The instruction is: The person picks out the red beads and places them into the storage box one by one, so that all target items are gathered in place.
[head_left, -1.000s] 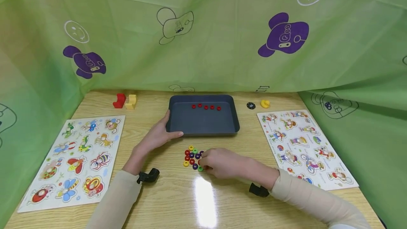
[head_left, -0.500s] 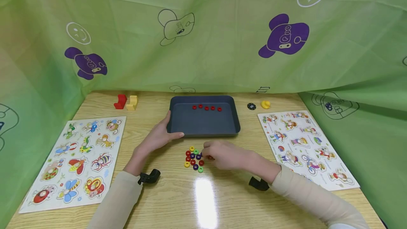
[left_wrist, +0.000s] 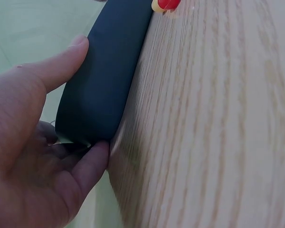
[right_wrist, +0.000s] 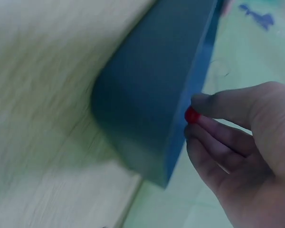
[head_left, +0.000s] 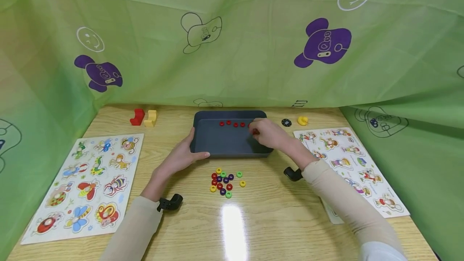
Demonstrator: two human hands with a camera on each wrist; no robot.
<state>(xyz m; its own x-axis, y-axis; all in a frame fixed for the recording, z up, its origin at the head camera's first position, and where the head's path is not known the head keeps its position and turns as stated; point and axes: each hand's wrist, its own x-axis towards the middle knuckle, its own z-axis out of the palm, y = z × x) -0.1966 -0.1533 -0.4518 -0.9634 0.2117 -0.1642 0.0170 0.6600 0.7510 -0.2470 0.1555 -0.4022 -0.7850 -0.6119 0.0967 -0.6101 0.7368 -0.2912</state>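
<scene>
A dark grey rectangular tray (head_left: 226, 143) lies on the wooden table, with a row of small red rings (head_left: 235, 124) near its far side. My left hand (head_left: 180, 156) holds the tray's near left corner, thumb along the front wall and fingers at the left side. Over the tray's right part, my right hand (head_left: 270, 133) pinches a red ring (right_wrist: 192, 115) between thumb and fingertips. The right wrist view has this ring beside the tray's rim. In front of the tray lies a cluster of red, yellow, green and purple rings (head_left: 220, 186).
Puzzle boards lie at left (head_left: 87, 180) and right (head_left: 348, 160); the right forearm crosses the right one. Red (head_left: 137, 117) and yellow (head_left: 150, 119) blocks stand back left. A black disc (head_left: 286, 123) and yellow duck (head_left: 302, 121) sit back right. Green cloth (head_left: 239, 71) hangs behind.
My right hand has picked a red ring from the cluster and carried it forward over the tray's right part. My left hand stays at the tray's corner.
</scene>
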